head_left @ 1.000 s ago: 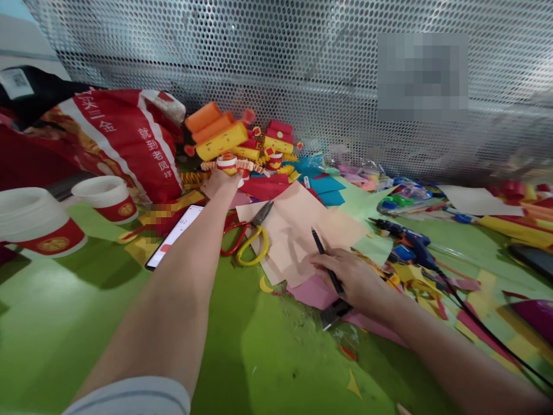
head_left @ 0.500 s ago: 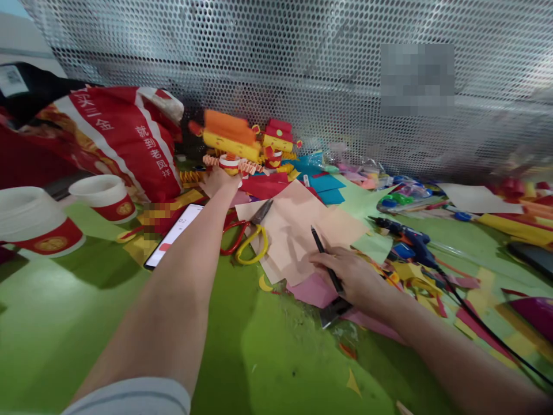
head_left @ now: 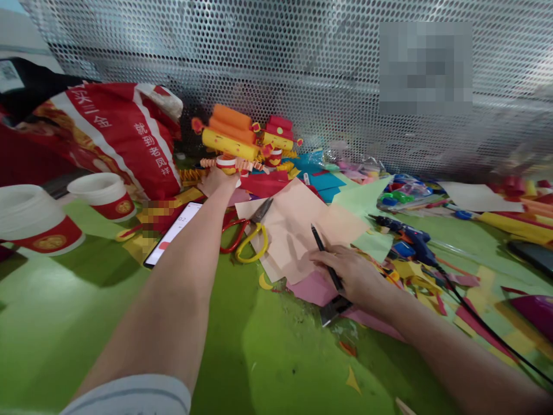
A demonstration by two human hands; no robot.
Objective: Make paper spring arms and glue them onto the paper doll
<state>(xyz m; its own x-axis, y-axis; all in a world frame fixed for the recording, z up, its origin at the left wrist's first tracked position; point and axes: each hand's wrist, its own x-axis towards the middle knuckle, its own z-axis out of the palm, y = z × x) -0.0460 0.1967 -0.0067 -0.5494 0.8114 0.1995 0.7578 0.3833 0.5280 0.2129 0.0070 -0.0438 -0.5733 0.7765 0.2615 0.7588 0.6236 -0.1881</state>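
My left hand [head_left: 217,181] reaches to the back and is closed around the lower part of a paper figure [head_left: 228,141]. This figure has a yellow face, an orange hat and pleated paper arms; my fingertips are partly hidden at its base. Beside it stands a second paper figure [head_left: 277,134] with a red hat. A black pen [head_left: 325,253] is in my right hand [head_left: 352,274], tip pointing away, above peach paper sheets [head_left: 298,222]. Scissors [head_left: 253,236] with one red and one yellow handle lie on the sheets' left edge.
On the left are paper cups [head_left: 106,196], a red bag [head_left: 129,138] and a phone [head_left: 173,233]. A glue gun [head_left: 406,233] with a cord lies right, among paper scraps [head_left: 417,276]. Behind everything rises a perforated metal panel [head_left: 280,63].
The orange-hatted figure has shifted a little and its tilt has changed slightly, with my left hand still at its base. My right hand and the pen stay nearly in place.
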